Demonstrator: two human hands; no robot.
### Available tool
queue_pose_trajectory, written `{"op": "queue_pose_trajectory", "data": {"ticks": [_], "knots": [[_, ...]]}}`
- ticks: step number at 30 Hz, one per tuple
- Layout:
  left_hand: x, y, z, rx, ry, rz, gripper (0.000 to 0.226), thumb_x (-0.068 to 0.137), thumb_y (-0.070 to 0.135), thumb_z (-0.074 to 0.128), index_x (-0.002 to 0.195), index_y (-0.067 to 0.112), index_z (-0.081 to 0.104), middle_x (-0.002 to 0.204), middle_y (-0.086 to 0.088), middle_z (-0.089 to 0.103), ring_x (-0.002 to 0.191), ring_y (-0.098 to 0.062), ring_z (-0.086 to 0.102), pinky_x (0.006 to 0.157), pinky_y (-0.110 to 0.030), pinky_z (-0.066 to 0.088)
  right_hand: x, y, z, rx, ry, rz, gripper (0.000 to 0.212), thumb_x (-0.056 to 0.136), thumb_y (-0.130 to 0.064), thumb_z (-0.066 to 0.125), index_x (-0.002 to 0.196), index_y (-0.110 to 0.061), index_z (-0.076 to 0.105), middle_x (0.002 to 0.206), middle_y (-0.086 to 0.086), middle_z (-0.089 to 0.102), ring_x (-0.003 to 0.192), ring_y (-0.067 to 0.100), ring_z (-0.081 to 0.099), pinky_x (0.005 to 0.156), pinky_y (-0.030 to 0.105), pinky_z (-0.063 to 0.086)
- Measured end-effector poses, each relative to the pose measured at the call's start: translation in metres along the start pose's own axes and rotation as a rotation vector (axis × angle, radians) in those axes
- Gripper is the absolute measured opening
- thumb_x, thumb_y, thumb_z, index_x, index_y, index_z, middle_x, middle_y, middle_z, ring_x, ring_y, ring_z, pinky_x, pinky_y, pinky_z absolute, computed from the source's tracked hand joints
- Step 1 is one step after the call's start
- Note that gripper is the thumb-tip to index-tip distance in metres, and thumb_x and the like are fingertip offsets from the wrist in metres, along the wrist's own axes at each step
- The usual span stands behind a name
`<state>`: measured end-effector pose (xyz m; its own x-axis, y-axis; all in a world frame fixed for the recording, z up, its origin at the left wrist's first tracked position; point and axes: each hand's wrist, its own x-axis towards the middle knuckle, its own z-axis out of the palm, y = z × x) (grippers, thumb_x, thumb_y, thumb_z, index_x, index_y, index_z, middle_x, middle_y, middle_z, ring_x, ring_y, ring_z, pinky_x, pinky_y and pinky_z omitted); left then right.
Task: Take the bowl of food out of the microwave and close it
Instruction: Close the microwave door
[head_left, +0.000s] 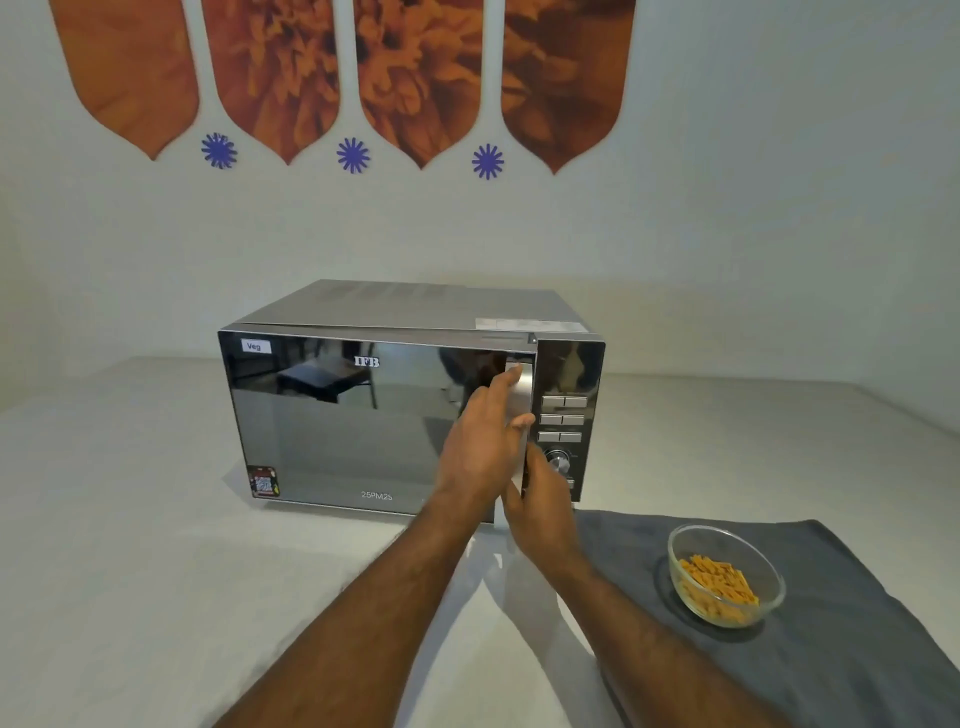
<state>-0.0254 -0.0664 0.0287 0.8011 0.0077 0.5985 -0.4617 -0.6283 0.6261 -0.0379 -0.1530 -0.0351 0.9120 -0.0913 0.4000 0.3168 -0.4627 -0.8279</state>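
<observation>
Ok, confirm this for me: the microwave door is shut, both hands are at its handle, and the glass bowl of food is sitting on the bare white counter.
Not quite. The head view shows the glass bowl of food sitting on the dark grey cloth, not bare counter. The rest holds: microwave door shut, left hand and right hand at its handle.
</observation>
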Motion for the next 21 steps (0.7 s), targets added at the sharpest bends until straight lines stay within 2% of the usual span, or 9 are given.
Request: {"op": "queue_pose_trajectory", "data": {"ticks": [3, 8, 12, 15, 18, 21], "knots": [[0.020, -0.005, 0.010, 0.022, -0.007, 0.003, 0.052, 0.094, 0.028, 0.059, 0.136, 0.042, 0.032, 0.136, -0.003, 0.058, 0.121, -0.024, 0.059, 0.092, -0.034, 0.048, 0.019, 0.005, 0.001, 0.009, -0.033, 0.058, 0.034, 0.095, -0.037, 0.055, 0.125, -0.020, 0.055, 0.119, 0.004, 0.069, 0.108, 0.024, 0.066, 0.096, 0.039, 0.053], [0.038, -0.015, 0.018, 0.028, -0.006, 0.020, 0.052, 0.091, 0.026, 0.064, 0.132, 0.041, 0.035, 0.132, -0.002, 0.060, 0.118, -0.020, 0.059, 0.087, -0.028, 0.045, 0.035, 0.014, 0.004, 0.000, -0.073, 0.106, 0.037, 0.096, -0.036, 0.053, 0.129, -0.021, 0.050, 0.125, 0.006, 0.064, 0.115, 0.025, 0.062, 0.098, 0.036, 0.047], [0.045, -0.016, 0.020, 0.024, -0.016, 0.026, 0.051, 0.092, 0.024, 0.064, 0.134, 0.036, 0.038, 0.133, -0.002, 0.060, 0.115, -0.020, 0.060, 0.093, -0.037, 0.052, 0.042, 0.015, 0.002, 0.060, -0.130, 0.184, 0.043, 0.098, -0.035, 0.048, 0.138, -0.019, 0.042, 0.139, 0.009, 0.055, 0.127, 0.029, 0.054, 0.106, 0.041, 0.042], [0.047, -0.014, 0.019, 0.020, -0.042, 0.028, 0.053, 0.092, 0.022, 0.064, 0.137, 0.031, 0.039, 0.135, -0.005, 0.059, 0.117, -0.022, 0.060, 0.095, -0.037, 0.051, 0.047, 0.013, 0.000, 0.003, -0.122, 0.165, 0.043, 0.098, -0.035, 0.049, 0.137, -0.018, 0.044, 0.136, 0.009, 0.057, 0.124, 0.030, 0.057, 0.097, 0.034, 0.048], [0.045, -0.013, 0.016, 0.000, -0.056, 0.031, 0.053, 0.091, 0.022, 0.064, 0.138, 0.028, 0.040, 0.135, -0.005, 0.059, 0.118, -0.022, 0.060, 0.096, -0.038, 0.051, 0.046, 0.014, 0.002, 0.023, -0.127, 0.200, 0.046, 0.098, -0.037, 0.049, 0.140, -0.019, 0.042, 0.141, 0.009, 0.054, 0.128, 0.029, 0.054, 0.107, 0.042, 0.042], [0.044, -0.012, 0.016, -0.007, -0.065, 0.009, 0.056, 0.091, 0.021, 0.064, 0.140, 0.029, 0.038, 0.137, -0.005, 0.057, 0.119, -0.023, 0.059, 0.098, -0.041, 0.052, 0.045, 0.016, 0.004, 0.022, -0.136, 0.229, 0.048, 0.098, -0.039, 0.047, 0.142, -0.021, 0.041, 0.144, 0.008, 0.052, 0.130, 0.028, 0.052, 0.110, 0.043, 0.039]]}}
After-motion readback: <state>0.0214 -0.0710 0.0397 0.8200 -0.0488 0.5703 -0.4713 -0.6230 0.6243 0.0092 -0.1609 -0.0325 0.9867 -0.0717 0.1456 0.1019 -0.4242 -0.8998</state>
